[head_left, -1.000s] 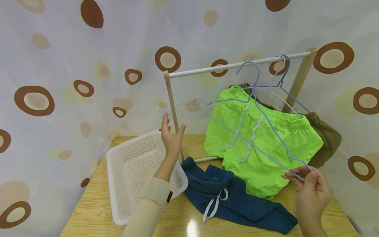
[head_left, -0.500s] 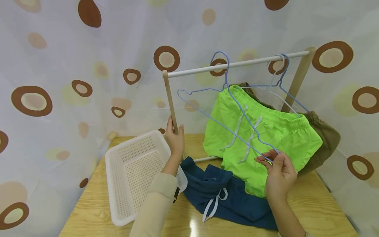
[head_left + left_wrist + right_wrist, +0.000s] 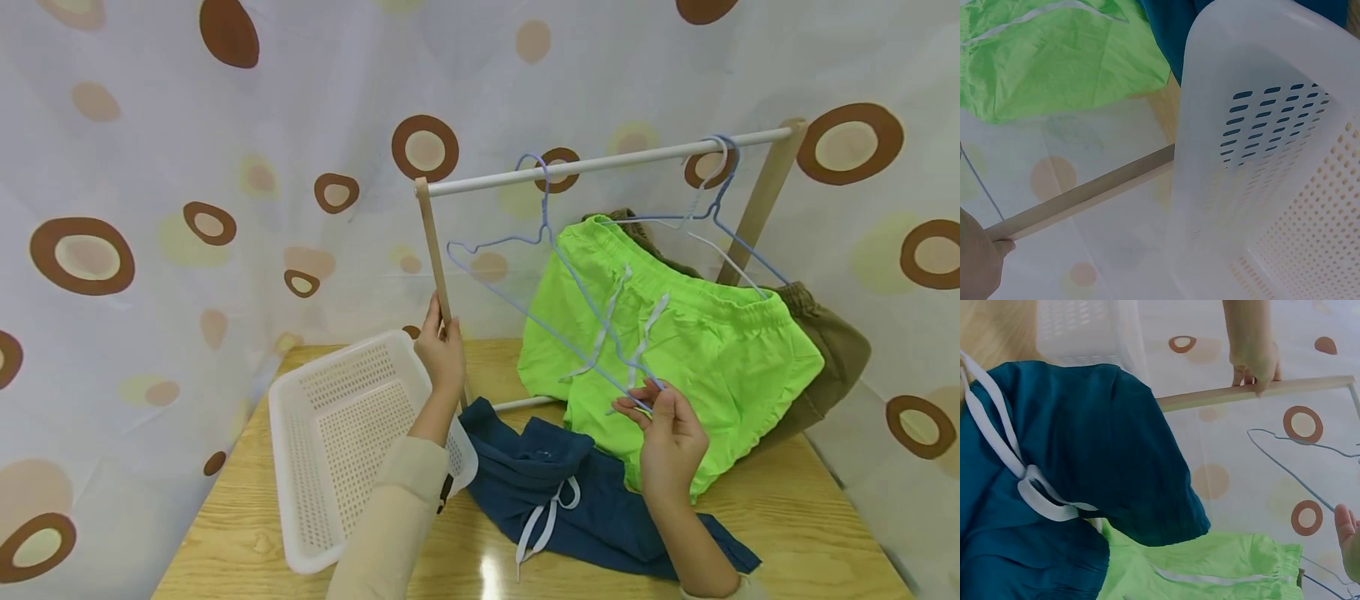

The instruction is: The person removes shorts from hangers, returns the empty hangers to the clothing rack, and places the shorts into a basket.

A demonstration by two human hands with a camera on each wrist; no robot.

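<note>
My left hand (image 3: 442, 350) grips the left wooden post (image 3: 433, 250) of a small clothes rack; the left wrist view shows its fingers round the post (image 3: 1085, 194). With thumb and fingers, my right hand (image 3: 671, 437) pinches one end of a bare blue clothes hanger (image 3: 573, 267). The hanger tilts, its held end low, and its hook appears to sit over the white rail (image 3: 615, 160). Bright green shorts (image 3: 675, 350) hang behind it on a white hanger (image 3: 727, 265). Navy shorts (image 3: 600, 517) with white drawstrings lie on the table below.
A white perforated plastic basket (image 3: 279, 467) stands at the left of the wooden table (image 3: 217, 508), beside my left forearm. Brown shorts (image 3: 836, 350) hang behind the green ones, near the right post (image 3: 761, 200). A patterned curtain (image 3: 150, 150) backs everything.
My right hand has moved left with the blue hanger, whose hook rose above the rail and then came down onto it. My left hand, open in the air earlier, now holds the left post.
</note>
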